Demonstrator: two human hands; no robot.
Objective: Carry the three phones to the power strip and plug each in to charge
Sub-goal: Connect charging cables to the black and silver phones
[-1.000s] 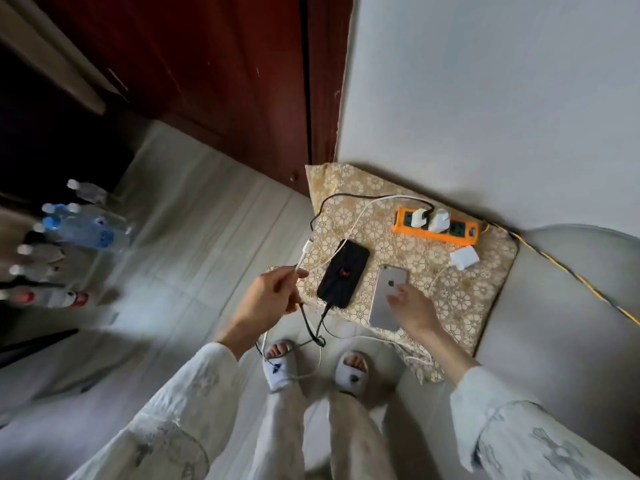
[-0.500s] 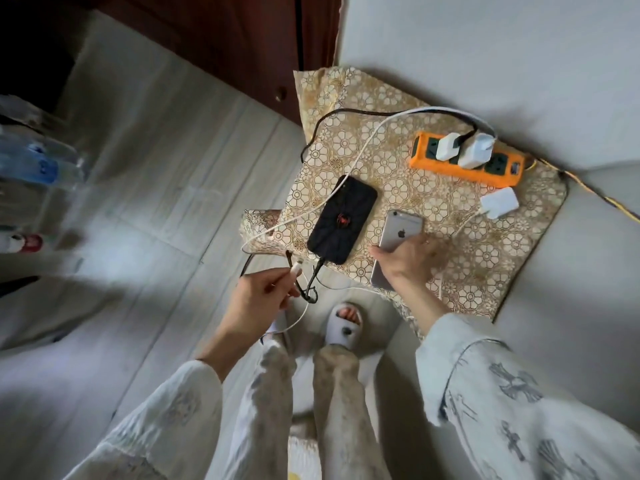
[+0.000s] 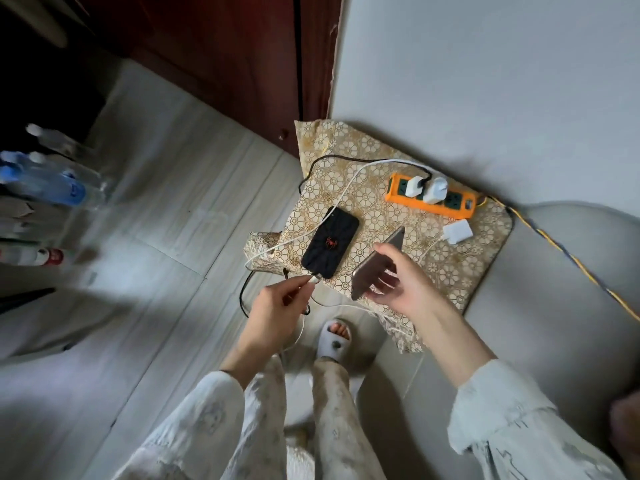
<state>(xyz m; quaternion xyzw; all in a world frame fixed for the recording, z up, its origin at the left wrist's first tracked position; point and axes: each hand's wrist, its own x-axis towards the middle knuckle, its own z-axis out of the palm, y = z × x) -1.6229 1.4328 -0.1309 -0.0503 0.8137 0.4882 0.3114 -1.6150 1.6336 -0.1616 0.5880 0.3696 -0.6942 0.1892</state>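
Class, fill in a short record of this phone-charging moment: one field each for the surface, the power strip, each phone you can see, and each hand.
Surface: patterned gold cloth against the wall
Power strip: orange, on the cloth, two white chargers plugged in
Loose charger: white, lying beside the strip
Black phone: flat on the cloth, cable at its near end
Silver phone: lifted and tilted off the cloth
Left hand: pinches a white cable end
Right hand: holds the silver phone
Third phone: not visible
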